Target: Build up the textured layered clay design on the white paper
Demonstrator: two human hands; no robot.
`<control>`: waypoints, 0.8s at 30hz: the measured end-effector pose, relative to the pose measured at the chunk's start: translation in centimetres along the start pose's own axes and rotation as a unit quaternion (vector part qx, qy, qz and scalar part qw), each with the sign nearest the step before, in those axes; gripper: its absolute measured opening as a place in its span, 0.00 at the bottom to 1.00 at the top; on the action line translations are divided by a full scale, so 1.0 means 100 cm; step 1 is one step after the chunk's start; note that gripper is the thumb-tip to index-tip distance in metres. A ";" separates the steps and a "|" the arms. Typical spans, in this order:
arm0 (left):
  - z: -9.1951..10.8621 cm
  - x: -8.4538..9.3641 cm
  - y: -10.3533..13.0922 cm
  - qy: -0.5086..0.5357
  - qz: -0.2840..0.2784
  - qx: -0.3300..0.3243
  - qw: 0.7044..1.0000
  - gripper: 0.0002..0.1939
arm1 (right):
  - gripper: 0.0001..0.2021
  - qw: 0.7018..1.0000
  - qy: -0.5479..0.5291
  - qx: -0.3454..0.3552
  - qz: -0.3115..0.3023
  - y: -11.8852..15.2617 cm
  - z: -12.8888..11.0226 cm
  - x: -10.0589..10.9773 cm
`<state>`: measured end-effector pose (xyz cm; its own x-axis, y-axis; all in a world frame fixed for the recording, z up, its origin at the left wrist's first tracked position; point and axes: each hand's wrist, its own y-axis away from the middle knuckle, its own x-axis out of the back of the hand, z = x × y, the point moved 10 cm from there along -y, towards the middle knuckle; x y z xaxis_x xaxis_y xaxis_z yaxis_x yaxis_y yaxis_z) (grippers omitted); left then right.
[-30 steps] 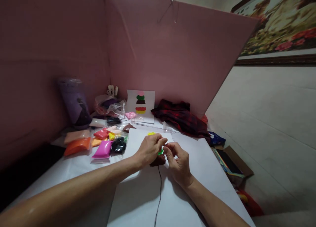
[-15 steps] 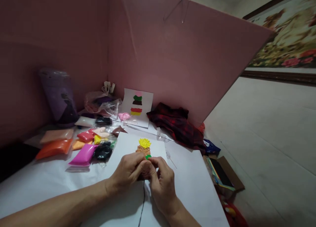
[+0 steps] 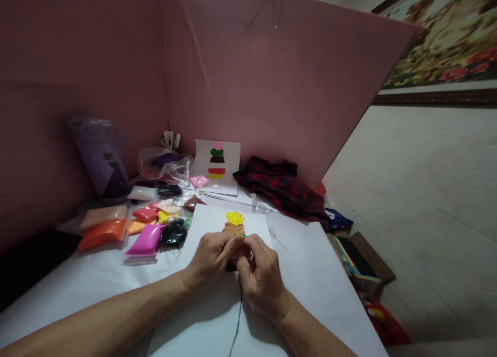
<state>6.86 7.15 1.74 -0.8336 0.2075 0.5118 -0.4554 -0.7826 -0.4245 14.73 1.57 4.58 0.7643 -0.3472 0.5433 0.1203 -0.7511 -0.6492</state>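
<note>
My left hand and my right hand meet over a white sheet of paper. Both have their fingers closed, with thumbs and fingertips pressed together. What they pinch is hidden. Just past the fingertips, a clay picture on the sheet shows a yellow clay tuft above a band of orange-brown clay strands. A speck of green shows by the right fingertips. Dark brown clay peeks out beneath the hands, and a thin dark line runs from there toward me.
On the left lie several clay packets, among them a magenta packet, an orange packet and a black packet. Behind them stands a purple container. A card with coloured bands leans on the pink board, beside a red-black plaid cloth.
My view has shifted, so the scene sits a little differently. Both hands stay together over the picture; the green piece visible at the fingertips before is now mostly covered.
</note>
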 end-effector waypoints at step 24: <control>-0.010 -0.002 -0.006 0.106 0.008 0.064 0.992 0.18 | 0.07 0.998 -0.050 -0.024 0.030 -0.001 0.020 0.008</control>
<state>6.96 8.11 1.14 -0.8931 0.3030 0.3326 -0.4102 -0.8520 -0.3254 16.60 2.50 4.00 0.8293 -0.3367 0.4460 0.0431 -0.7572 -0.6517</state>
